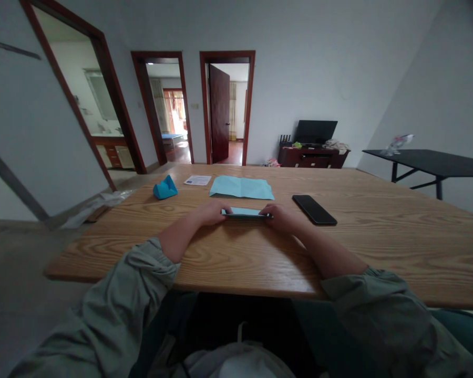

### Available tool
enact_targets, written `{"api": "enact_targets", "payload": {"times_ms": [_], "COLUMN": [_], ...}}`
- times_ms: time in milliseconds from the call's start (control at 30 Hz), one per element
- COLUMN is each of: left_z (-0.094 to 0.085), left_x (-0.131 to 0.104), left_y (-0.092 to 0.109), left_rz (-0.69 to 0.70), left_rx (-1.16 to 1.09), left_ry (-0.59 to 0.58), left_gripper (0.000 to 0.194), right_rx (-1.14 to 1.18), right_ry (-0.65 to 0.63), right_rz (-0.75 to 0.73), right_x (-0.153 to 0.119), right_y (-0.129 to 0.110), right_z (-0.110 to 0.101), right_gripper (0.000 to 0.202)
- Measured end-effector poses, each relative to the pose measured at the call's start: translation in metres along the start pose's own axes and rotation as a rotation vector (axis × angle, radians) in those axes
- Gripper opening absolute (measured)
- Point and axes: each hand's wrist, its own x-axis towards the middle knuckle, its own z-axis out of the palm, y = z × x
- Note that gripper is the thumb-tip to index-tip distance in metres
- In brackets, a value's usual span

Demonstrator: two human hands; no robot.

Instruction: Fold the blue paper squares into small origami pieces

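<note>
A narrow folded strip of light blue paper (245,212) stretches between my two hands, just above or on the wooden table (236,257). My left hand (213,212) is closed on its left end, and my right hand (280,218) grips the right end. Both thumbs reach toward the paper's inner side. Beyond my hands lies a creased light blue sheet (242,187), opened out. Farther left stands a small darker blue folded paper piece (165,188). A small printed card or slip (197,180) rests between that piece and the sheet.
A black phone (314,209) lies to the right of my right hand. Across the room, a television (316,132) stands on a dark red cabinet (311,157). A black table (429,160) is at the far right. Doorways open in the far and left walls.
</note>
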Motion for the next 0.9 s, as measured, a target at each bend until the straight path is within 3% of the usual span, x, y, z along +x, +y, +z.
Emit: {"api": "enact_targets", "payload": {"times_ms": [100,267,400,600,900], "left_z": [-0.003,0.002,0.002,-0.001,0.000], "left_x": [-0.003,-0.002,-0.002,-0.004,-0.003], "left_y": [-0.014,-0.029,-0.030,-0.030,-0.034], "left_rz": [-0.074,0.006,0.033,-0.055,-0.082], "left_rx": [-0.102,-0.124,-0.129,-0.091,-0.140], "left_ry": [-0.093,-0.056,-0.076,-0.048,-0.027], "left_gripper": [0.032,0.026,0.028,0.027,0.028], "right_rx": [0.082,0.105,0.118,0.124,0.132], "right_ry": [-0.036,-0.106,-0.112,-0.116,-0.091], "right_rz": [0.020,0.078,0.129,0.148,0.155], "right_x": [-0.003,-0.009,-0.011,-0.012,-0.010], "right_y": [0.014,0.022,0.021,0.025,0.036], "right_z": [0.002,-0.003,-0.006,-0.007,-0.001], "right_gripper": [0.035,0.036,0.030,0.026,0.024]}}
